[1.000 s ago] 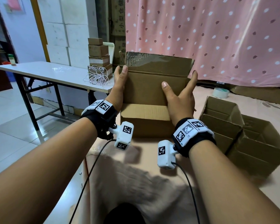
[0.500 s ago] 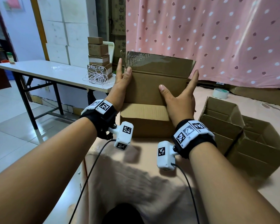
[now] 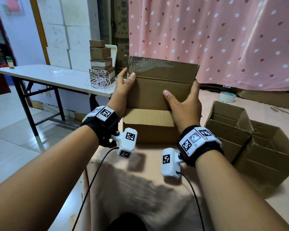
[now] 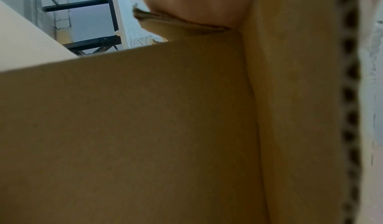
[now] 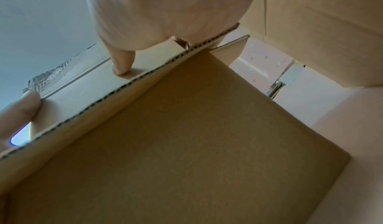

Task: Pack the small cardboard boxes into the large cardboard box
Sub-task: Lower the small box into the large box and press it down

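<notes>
A brown cardboard box [image 3: 148,92] stands on the pink-covered surface in front of me, its far flap upright and its near flap folded down. My left hand [image 3: 127,77] pinches the box's upper left corner, thumb on the front panel and a finger behind the edge. My right hand [image 3: 185,101] grips the right edge, thumb flat on the front panel and fingers round the side. In the left wrist view the box wall [image 4: 145,129] fills the picture under my palm. The right wrist view shows the box [image 5: 176,137] with my thumb [image 5: 18,106] pressed on cardboard.
Two open, empty cardboard boxes [image 3: 227,124] [image 3: 274,155] sit close on the right. A tape roll [image 3: 227,97] lies behind them by the pink curtain [image 3: 223,39]. On the left a white folding table [image 3: 40,75] carries a stack of small boxes [image 3: 100,60] and tangled string [image 3: 98,82].
My left fingers have moved from lying flat on the box's side to pinching its corner. My right fingers, earlier pointing up, now wrap round the right edge.
</notes>
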### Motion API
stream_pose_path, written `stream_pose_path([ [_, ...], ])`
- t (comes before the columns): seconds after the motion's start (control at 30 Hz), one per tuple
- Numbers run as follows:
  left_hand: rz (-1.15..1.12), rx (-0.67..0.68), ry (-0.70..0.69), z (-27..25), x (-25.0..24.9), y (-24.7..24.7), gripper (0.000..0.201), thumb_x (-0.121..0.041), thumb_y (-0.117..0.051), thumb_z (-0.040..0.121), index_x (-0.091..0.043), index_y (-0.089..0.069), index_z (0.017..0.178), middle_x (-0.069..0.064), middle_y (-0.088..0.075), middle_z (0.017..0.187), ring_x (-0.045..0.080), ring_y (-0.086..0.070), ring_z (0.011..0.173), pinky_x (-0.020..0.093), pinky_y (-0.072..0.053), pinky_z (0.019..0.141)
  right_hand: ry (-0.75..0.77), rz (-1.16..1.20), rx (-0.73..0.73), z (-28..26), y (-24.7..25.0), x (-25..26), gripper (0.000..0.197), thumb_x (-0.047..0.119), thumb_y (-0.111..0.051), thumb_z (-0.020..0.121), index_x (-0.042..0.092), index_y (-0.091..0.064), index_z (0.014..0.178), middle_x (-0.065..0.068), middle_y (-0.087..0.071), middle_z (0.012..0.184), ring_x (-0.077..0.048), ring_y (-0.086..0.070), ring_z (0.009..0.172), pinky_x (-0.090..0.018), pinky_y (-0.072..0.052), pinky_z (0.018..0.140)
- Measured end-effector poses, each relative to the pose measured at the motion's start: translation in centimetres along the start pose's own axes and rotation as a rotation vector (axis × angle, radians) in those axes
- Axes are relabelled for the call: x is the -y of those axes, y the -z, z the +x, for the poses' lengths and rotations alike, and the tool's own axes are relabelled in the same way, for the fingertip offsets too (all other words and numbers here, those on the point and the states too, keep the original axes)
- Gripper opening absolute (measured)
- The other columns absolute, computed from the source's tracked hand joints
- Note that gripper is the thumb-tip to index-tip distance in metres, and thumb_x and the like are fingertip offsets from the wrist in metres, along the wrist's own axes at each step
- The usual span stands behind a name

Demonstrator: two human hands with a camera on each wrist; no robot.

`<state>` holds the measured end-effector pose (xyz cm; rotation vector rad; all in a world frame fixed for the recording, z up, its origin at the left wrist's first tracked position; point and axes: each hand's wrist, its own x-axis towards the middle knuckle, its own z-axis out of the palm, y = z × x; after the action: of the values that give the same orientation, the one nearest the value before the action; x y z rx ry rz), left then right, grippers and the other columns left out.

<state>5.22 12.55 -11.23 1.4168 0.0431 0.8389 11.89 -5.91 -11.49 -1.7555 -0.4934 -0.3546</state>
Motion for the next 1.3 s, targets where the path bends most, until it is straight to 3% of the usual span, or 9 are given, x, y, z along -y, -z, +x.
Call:
stream_pose_path([
  [0.13, 0.025, -0.017, 0.025, -0.2, -0.1, -0.1, 0.096, -0.065, -0.063, 0.076, -0.022, -0.028, 0.153, -0.003, -0.052, 0.138, 0.009, -0.055, 0.123, 0.03, -0.044, 0.107, 0.003, 0.033, 0.0, -0.1, 0.1, 0.0, 0.091, 0.048, -0.078, 0.081, 0.03, -0.026, 0.153, 0.0, -0.054, 0.145, -0.021, -0.053, 0.13, -0.03, -0.041, 0.105],
  [0.27, 0.096, -0.032, 0.056, -0.6, 0.7, 0.5, 0.125, -0.088, -0.069, 0.056, -0.019, -0.029, 0.152, 0.009, -0.051, 0.145, 0.022, -0.054, 0.131, 0.044, -0.041, 0.114, 0.044, 0.001, 0.0, -0.3, -0.4, 0.1, 0.105, 0.056, -0.079, 0.074, 0.032, -0.015, 0.155, 0.0, -0.046, 0.154, -0.023, -0.048, 0.137, -0.043, -0.04, 0.114],
  [0.37, 0.117, -0.021, 0.07, -1.4, 1.1, 0.7, 0.086, -0.066, -0.064, 0.083, -0.014, -0.036, 0.146, 0.004, -0.061, 0.129, 0.015, -0.064, 0.116, 0.038, -0.051, 0.103, 0.089, -0.014, -0.016, -0.4, -0.6, 0.1, 0.114, 0.053, -0.08, 0.073, 0.033, -0.005, 0.157, 0.002, -0.032, 0.163, -0.02, -0.04, 0.145, -0.043, -0.035, 0.117],
  [0.43, 0.101, -0.014, 0.068, -1.3, 1.4, 0.8, 0.066, -0.051, -0.059, 0.091, -0.013, -0.04, 0.142, 0.003, -0.063, 0.123, 0.014, -0.066, 0.109, 0.034, -0.054, 0.095, 0.101, -0.024, -0.017, -0.4, -0.6, 0.0, 0.116, 0.052, -0.081, 0.074, 0.033, -0.003, 0.158, 0.004, -0.029, 0.165, -0.019, -0.039, 0.146, -0.043, -0.035, 0.117],
  [0.67, 0.06, 0.004, 0.059, -1.6, 1.1, 0.5, 0.052, -0.044, -0.058, 0.094, -0.017, -0.044, 0.137, 0.006, -0.064, 0.124, 0.018, -0.067, 0.11, 0.031, -0.058, 0.09, 0.161, 0.025, -0.047, -0.5, -0.4, -0.3, 0.121, 0.042, -0.083, 0.076, 0.036, 0.003, 0.16, 0.011, -0.014, 0.169, -0.008, -0.022, 0.152, -0.023, -0.02, 0.114],
  [0.83, 0.058, 0.009, 0.054, -1.6, 1.0, 0.6, 0.054, -0.041, -0.058, 0.098, -0.013, -0.04, 0.142, 0.006, -0.063, 0.124, 0.015, -0.067, 0.107, 0.024, -0.057, 0.083, 0.21, -0.007, -0.056, -0.5, -0.3, -0.4, 0.12, 0.04, -0.083, 0.077, 0.035, 0.002, 0.161, 0.008, -0.012, 0.168, -0.007, -0.016, 0.153, -0.025, -0.016, 0.111],
  [0.97, 0.061, -0.006, 0.053, -1.4, 1.2, 0.6, 0.075, -0.049, -0.061, 0.086, -0.01, -0.037, 0.146, 0.014, -0.058, 0.136, 0.021, -0.064, 0.117, 0.034, -0.056, 0.097, 0.223, -0.042, -0.05, -0.5, -0.1, -0.3, 0.116, 0.042, -0.083, 0.078, 0.04, -0.001, 0.16, 0.003, -0.014, 0.167, -0.004, -0.021, 0.149, -0.025, -0.021, 0.106],
  [1.1, 0.026, -0.004, 0.08, -1.5, 1.2, 0.7, 0.094, -0.059, -0.071, 0.077, -0.014, -0.032, 0.151, 0.012, -0.056, 0.142, 0.025, -0.061, 0.125, 0.049, -0.05, 0.107, 0.239, -0.055, -0.049, -0.5, -0.2, -0.4, 0.111, 0.041, -0.083, 0.078, 0.04, -0.008, 0.16, 0.004, -0.016, 0.167, -0.002, -0.017, 0.148, -0.015, -0.019, 0.104],
  [1.3, 0.02, 0.008, 0.088, -1.7, 1.0, 0.6, 0.07, -0.046, -0.064, 0.087, -0.013, -0.039, 0.143, 0.011, -0.061, 0.133, 0.028, -0.063, 0.121, 0.052, -0.052, 0.103, 0.262, -0.042, -0.068, -0.4, -0.4, -0.7, 0.105, 0.045, -0.081, 0.079, 0.033, -0.015, 0.16, 0.006, -0.02, 0.166, -0.008, -0.021, 0.151, -0.015, -0.019, 0.108],
])
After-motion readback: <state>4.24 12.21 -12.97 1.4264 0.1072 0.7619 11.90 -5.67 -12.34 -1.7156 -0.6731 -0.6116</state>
